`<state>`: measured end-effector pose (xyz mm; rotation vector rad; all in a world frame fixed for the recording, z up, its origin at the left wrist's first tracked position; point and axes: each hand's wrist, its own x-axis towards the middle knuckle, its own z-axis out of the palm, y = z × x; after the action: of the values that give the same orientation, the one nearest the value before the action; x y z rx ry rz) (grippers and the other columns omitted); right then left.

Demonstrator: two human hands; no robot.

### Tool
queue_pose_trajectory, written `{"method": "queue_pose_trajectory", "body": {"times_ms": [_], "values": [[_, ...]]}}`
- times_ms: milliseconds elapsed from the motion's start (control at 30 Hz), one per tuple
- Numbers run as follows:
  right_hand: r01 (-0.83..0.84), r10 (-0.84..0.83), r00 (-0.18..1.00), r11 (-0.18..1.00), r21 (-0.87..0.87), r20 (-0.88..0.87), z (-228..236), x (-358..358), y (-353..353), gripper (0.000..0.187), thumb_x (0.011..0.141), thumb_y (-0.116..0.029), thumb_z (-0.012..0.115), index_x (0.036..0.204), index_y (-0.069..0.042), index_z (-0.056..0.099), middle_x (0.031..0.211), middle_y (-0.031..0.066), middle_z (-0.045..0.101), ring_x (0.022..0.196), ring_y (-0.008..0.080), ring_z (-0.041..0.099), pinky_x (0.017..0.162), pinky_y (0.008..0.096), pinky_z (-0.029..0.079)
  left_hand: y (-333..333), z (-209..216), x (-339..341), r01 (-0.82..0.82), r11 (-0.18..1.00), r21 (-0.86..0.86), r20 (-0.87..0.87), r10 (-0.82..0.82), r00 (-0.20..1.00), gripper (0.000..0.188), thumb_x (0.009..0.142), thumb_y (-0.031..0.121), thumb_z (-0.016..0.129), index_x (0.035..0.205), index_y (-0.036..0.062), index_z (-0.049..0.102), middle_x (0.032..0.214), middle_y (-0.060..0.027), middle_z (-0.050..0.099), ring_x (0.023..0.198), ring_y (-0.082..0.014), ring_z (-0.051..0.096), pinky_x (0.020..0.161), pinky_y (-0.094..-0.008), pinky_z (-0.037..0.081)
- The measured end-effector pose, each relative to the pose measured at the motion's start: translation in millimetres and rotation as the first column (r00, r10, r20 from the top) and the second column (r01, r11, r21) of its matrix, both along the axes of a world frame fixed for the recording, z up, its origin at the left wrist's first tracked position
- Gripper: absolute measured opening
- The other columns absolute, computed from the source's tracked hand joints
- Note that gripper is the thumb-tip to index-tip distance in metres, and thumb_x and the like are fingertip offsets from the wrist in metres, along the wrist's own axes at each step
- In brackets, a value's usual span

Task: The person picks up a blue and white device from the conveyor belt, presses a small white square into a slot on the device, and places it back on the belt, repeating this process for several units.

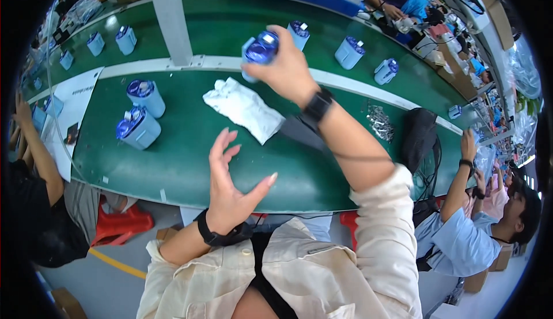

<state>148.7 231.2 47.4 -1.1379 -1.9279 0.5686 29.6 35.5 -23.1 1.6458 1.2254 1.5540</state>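
Note:
My right hand grips a light blue canister with a dark blue glossy top, held up over the white rail at the table's far side. My left hand hangs above the near part of the green table, fingers and thumb spread, with nothing in it. Between the hands and a little to the left lies a crumpled white plastic bag. Two canisters like the held one, a front one and one behind it, stand on the table to the left.
Beyond the white rail, several more canisters stand along a green belt. A heap of small silvery parts and a black bag lie at right. A white post rises from the rail. People work at both sides and across.

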Motion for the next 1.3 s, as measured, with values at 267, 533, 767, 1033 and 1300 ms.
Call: {"method": "queue_pose_trajectory", "body": {"times_ms": [267,533,767,1033,1300], "values": [[0.039,-0.043,0.97,0.999,0.024,0.24,-34.0,-20.6,132.6,0.095,0.066,-0.043,0.083,0.136,0.004,0.041,0.129,0.028,0.053,0.121,0.0376,0.053,0.103,0.0394,0.042,5.2,-6.7,1.2,0.107,0.994,-0.011,-0.085,-0.107,0.991,0.094,0.073,0.008,0.078,0.145,-0.0015,0.019,0.141,-0.021,0.033,0.131,-0.0322,0.038,0.105,-0.0453,0.036],[0.588,-0.846,0.388,0.532,0.609,0.365,22.7,102.2,117.4,0.087,0.067,-0.043,0.082,0.136,-0.004,0.047,0.129,0.0211,0.054,0.125,0.0349,0.047,0.106,0.0437,0.039,2.5,-4.3,-2.6,0.124,0.992,0.016,-0.088,-0.122,0.989,0.092,0.073,0.008,0.078,0.144,-0.0022,0.019,0.141,-0.022,0.033,0.131,-0.0325,0.039,0.105,-0.0456,0.036],[0.59,-0.546,0.725,0.807,0.031,0.421,-8.1,212.5,107.7,0.086,0.066,-0.036,0.084,0.133,0.004,0.048,0.119,0.0216,0.062,0.109,0.0317,0.061,0.096,0.0391,0.048,-1.8,-12.1,-4.0,0.095,0.995,0.017,-0.089,-0.093,0.992,0.094,0.072,0.01,0.079,0.145,-0.0014,0.02,0.141,-0.0224,0.033,0.132,-0.0323,0.039,0.106,-0.0451,0.035],[-0.528,0.507,0.841,0.692,-0.493,-0.189,49.1,99.0,-106.1,0.06,0.073,-0.002,0.081,0.125,-0.001,0.05,0.117,0.0123,0.063,0.106,0.0191,0.062,0.089,0.0311,0.051,1.1,9.4,-5.0,0.395,0.918,-0.034,0.201,-0.38,0.903,0.113,0.063,0.022,0.09,0.149,-0.0017,0.02,0.142,-0.0198,0.039,0.128,-0.0277,0.046,0.105,-0.039,0.039],[-0.627,0.633,0.774,0.771,-0.107,0.023,56.7,96.8,-155.6,0.041,0.073,-0.007,0.081,0.109,-0.001,0.063,0.111,0.0136,0.064,0.098,0.0223,0.066,0.082,0.0319,0.053,-25.6,36.6,-13.9,0.661,0.645,-0.384,0.384,-0.54,0.749,0.109,0.062,0.026,0.092,0.148,0.0038,0.029,0.13,-0.0129,0.054,0.116,-0.0204,0.056,0.099,-0.0308,0.042]]}}
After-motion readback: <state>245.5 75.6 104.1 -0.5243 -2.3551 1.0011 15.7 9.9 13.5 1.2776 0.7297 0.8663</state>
